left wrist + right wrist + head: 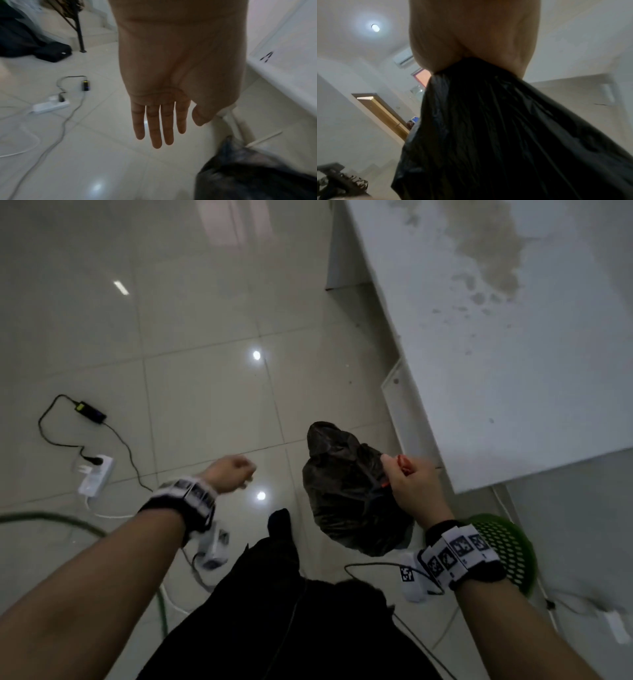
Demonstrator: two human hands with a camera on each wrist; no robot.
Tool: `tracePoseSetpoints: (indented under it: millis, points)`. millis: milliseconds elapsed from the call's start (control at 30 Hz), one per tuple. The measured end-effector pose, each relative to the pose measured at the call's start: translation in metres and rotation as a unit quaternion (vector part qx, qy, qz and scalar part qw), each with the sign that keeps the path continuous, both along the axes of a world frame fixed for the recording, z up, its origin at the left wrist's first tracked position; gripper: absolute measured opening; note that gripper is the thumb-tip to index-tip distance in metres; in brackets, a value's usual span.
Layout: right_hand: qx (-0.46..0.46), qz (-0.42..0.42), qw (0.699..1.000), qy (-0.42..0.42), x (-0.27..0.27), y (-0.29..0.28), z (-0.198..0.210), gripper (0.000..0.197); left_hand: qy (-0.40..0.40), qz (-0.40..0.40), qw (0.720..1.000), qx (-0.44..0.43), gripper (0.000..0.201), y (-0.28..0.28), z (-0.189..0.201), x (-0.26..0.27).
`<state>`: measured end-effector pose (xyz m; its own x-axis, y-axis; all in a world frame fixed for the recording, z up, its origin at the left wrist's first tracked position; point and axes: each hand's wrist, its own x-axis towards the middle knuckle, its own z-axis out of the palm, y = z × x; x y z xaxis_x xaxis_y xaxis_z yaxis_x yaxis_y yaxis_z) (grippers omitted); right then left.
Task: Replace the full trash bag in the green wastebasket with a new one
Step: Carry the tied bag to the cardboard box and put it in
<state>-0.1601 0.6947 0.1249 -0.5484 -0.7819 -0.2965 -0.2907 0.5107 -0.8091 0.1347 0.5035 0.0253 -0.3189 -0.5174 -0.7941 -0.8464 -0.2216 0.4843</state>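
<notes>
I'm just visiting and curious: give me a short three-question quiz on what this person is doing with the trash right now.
1. True or false: the black trash bag still sits inside the green wastebasket.
2. Which hand grips the bag's gathered top? A) left hand B) right hand C) both
3. Fill in: the left hand is ____, with straight fingers holding nothing.

Key:
1. False. The bag hangs clear of the basket, over the tiled floor.
2. B. The right hand holds it; red drawstrings show at the fist.
3. Open.
</notes>
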Motion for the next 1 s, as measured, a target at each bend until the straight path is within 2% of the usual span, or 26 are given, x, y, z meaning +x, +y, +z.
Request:
tracePoseSetpoints:
  millis: [133, 233, 367, 500, 667, 767, 867, 1000]
  points:
    - [-0.027, 0.005, 1.0, 0.004, 0.008, -0.099, 0.009, 0.055, 0.127, 0.063, 0.989, -0.039, 0.028, -0.101, 0.05, -0.062]
    - [-0.036, 0.014, 0.999, 0.002, 0.006, -0.178, 0.014, 0.052, 0.154, 0.102, 0.982, -0.044, 0.029, -0.16, 0.061, -0.073]
    - [-0.066, 0.029, 0.997, -0.02, -0.011, -0.285, 0.015, 0.054, 0.098, 0.121, 0.988, 0.004, 0.026, -0.218, 0.026, -0.049]
    - [-0.112, 0.02, 0.991, -0.064, -0.035, -0.394, 0.019, 0.055, -0.01, 0.129, 0.99, 0.058, 0.028, -0.279, -0.013, -0.002]
    - [-0.102, 0.006, 0.99, -0.1, -0.069, -0.507, 0.025, 0.058, -0.082, 0.175, 0.978, 0.079, 0.029, -0.353, -0.019, 0.032]
    - [-0.072, 0.022, 0.992, -0.098, -0.083, -0.569, 0.014, 0.056, -0.091, 0.191, 0.971, 0.107, 0.027, -0.407, -0.016, 0.026]
    - [-0.038, 0.038, 0.996, -0.078, -0.096, -0.634, -0.005, 0.053, -0.058, 0.218, 0.97, 0.085, 0.027, -0.498, -0.019, 0.002]
    - [-0.034, 0.019, 0.998, -0.058, -0.109, -0.731, -0.026, 0.051, 0.054, 0.237, 0.97, 0.005, 0.018, -0.666, -0.008, -0.063]
